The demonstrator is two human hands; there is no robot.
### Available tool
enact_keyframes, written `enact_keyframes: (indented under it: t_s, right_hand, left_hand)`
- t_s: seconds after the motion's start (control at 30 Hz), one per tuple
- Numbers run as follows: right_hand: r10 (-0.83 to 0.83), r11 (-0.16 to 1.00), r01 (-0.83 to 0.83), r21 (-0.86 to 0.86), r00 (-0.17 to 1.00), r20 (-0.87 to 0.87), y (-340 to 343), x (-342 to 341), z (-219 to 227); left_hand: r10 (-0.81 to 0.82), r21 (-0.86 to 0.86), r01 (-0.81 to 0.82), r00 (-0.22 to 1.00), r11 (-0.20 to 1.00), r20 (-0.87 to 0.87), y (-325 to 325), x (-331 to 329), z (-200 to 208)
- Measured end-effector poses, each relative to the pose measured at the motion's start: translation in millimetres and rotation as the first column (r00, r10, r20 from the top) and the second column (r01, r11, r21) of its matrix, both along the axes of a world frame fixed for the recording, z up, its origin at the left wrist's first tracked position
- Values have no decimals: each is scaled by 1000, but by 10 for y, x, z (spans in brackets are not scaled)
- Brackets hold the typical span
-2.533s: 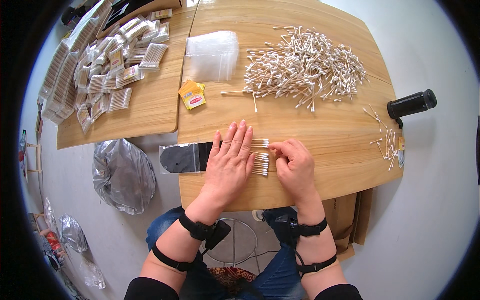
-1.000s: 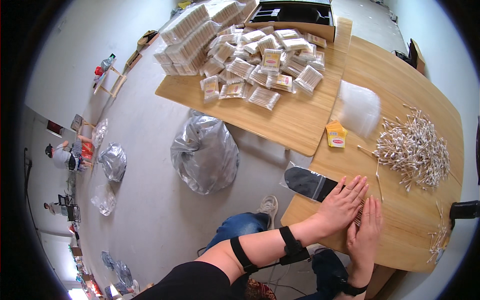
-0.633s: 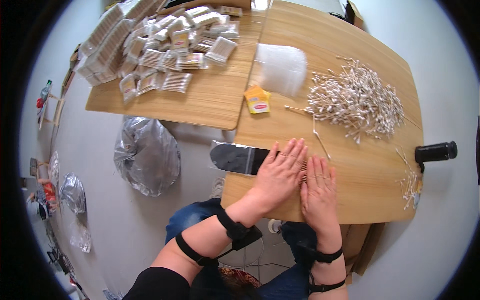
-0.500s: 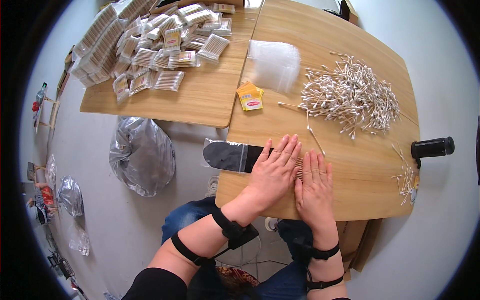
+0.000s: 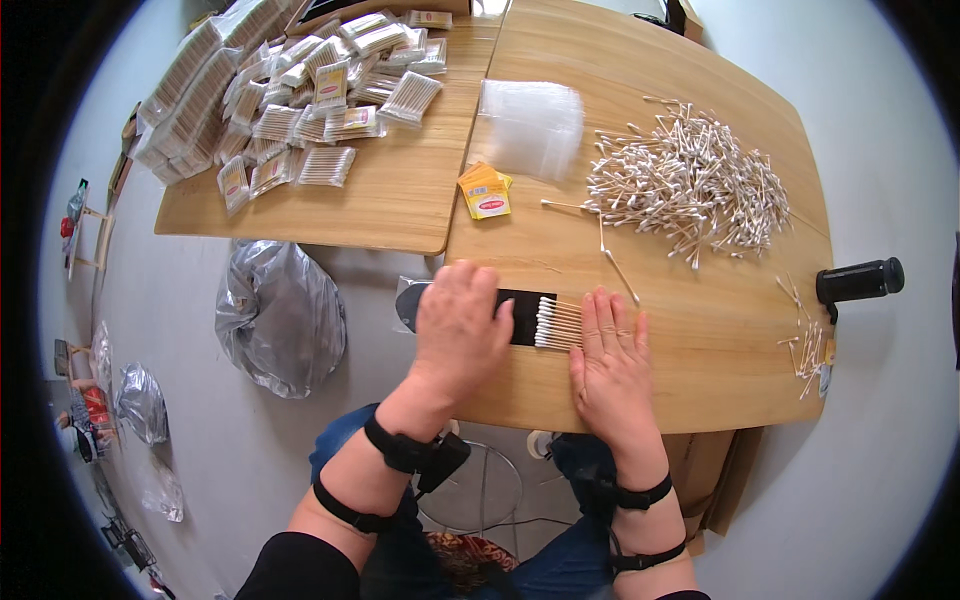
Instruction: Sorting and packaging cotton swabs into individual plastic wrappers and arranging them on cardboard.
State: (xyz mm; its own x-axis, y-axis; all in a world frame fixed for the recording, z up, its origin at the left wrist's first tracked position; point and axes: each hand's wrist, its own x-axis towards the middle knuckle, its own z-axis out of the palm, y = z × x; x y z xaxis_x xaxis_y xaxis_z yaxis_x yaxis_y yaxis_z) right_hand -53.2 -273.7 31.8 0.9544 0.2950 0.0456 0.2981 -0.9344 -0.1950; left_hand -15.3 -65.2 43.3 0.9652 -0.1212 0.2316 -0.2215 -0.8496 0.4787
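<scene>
A row of cotton swabs [image 5: 556,325] lies side by side with white tips on the end of a flat black strip [image 5: 523,318]. My right hand [image 5: 612,375] rests flat over the far right ends of these swabs, fingers stretched out. On the strip's left part sits a clear plastic bag [image 5: 405,300], with the strip's dark rounded end inside it. My left hand [image 5: 455,335] is over this bag with its fingers curled and closed around it; the fingertips are partly hidden.
A heap of loose cotton swabs [image 5: 690,185] lies at the right. Behind are clear bags [image 5: 530,130] and yellow cards [image 5: 486,192]. Packed swabs [image 5: 330,85] pile up on the left table. A black cylindrical object [image 5: 860,281] juts from the right edge; a grey sack [image 5: 280,318] stands below.
My left hand has lifted off the swabs and moved left to the bag, its fingers curling. The swabs' white tips now show. My right hand stays flat on them. The view has shifted slightly.
</scene>
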Motion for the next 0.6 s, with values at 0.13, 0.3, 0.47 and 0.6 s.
enact_keyframes:
  t_s: [0.13,0.3,0.47,0.6]
  right_hand:
    - [12,1000,-12,10,1000,1,57,28,20]
    - [67,998,-67,14,998,5,191,71,35]
    - [85,996,-85,18,996,5,303,113,23]
    - [115,993,-115,20,993,-1,398,153,24]
  left_hand:
    - [69,27,-67,994,997,-85,192,-37,10]
    - [32,-23,-33,996,999,-80,201,-78,-40]
    - [-15,-100,11,999,995,-38,217,-64,-73]
    - [-30,-209,20,999,978,-46,286,-55,-122]
